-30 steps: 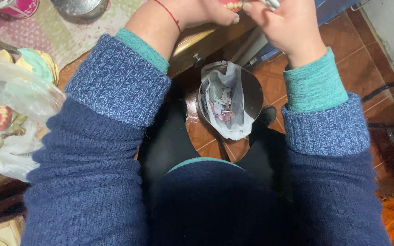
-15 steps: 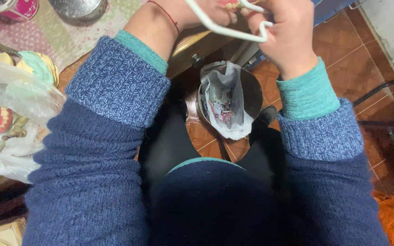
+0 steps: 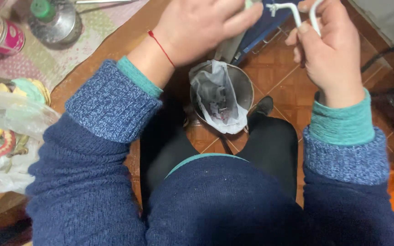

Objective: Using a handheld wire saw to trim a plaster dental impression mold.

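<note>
The right hand (image 3: 327, 54) was closed around a bent white plastic piece (image 3: 297, 12) — a thin hooked rod — held up near the top edge of view. The left hand (image 3: 201, 27) curled over something pale and small at its fingertips; I could not tell what it gripped. Below and between the hands, on the tiled floor (image 3: 279, 77), stood a metal bin (image 3: 245, 84) lined with a plastic bag (image 3: 217, 98).
</note>
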